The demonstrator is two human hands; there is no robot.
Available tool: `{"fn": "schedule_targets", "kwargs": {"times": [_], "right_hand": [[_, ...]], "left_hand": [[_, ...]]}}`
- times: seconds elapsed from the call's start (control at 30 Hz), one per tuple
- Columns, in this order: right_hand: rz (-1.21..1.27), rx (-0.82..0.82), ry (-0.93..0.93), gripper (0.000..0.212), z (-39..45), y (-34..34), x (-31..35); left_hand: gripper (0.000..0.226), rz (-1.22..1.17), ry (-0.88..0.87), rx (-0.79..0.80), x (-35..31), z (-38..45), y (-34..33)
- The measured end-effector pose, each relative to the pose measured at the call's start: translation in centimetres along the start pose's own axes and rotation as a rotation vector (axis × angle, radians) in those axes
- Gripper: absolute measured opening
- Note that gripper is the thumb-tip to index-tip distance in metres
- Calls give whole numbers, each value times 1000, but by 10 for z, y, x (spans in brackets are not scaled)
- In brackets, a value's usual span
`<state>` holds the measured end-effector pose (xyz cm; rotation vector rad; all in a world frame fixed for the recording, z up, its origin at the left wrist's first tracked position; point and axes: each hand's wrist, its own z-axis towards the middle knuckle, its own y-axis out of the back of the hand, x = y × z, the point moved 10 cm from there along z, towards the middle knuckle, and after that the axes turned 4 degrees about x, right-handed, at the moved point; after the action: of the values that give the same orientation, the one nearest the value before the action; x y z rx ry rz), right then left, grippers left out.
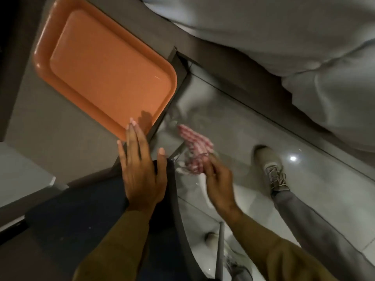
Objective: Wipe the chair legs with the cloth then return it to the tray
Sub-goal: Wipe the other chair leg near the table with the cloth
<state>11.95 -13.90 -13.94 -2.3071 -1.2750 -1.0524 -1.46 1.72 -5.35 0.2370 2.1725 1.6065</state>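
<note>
An orange tray (105, 72) lies bare on a brown table at the upper left. My right hand (218, 185) grips a pink and white striped cloth (194, 149), blurred, held over the floor just right of the table's corner. My left hand (142, 169) is flat with fingers spread, resting on the dark blue chair seat (81, 220), its fingertips reaching the tray's near corner. A grey chair leg (220, 250) slants down below my right forearm.
The brown table (50, 138) fills the left side. A bed with white bedding (284, 37) spans the upper right. My foot in a beige sneaker (272, 169) stands on the glossy tiled floor (243, 128) at right.
</note>
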Motion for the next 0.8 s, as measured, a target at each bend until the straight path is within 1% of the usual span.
{"fn": "schedule_targets", "kwargs": {"times": [0.07, 0.1, 0.17, 0.23, 0.33, 0.4, 0.47, 0.53, 0.6, 0.67, 0.73, 0.8], "right_hand": [[32, 150, 45, 29, -9, -47, 13], [75, 180, 35, 30, -13, -63, 12], [134, 186, -5, 33, -14, -77, -1], [124, 177, -35, 33, -2, -81, -21], [9, 111, -132, 33, 47, -78, -51], [-53, 110, -220, 35, 80, -82, -66], [-37, 114, -305, 38, 101, -85, -76], [35, 128, -343, 39, 96, -86, -71], [94, 199, -278, 36, 66, -86, -49], [101, 309, -143, 33, 25, -78, -20], [115, 405, -85, 33, -2, -80, -7], [88, 385, -53, 33, 1, -80, -10]], "left_hand": [[77, 6, 5, 27, 0, 1, -1], [77, 4, 9, 33, 0, 1, -1], [78, 0, 15, 30, 0, 1, -1], [78, 0, 22, 19, 1, 1, -1], [77, -22, 12, 2, 2, -2, -2], [76, -42, -2, -6, 4, -2, -2], [76, -44, -15, -10, 5, -1, -3], [77, -35, -10, -2, 4, -1, -4], [77, -39, -8, 12, 3, -1, -2], [77, -38, -9, 19, -1, -1, -1], [76, 0, -1, 29, 3, -2, -2], [75, 6, 0, 33, 4, -2, -3]]}}
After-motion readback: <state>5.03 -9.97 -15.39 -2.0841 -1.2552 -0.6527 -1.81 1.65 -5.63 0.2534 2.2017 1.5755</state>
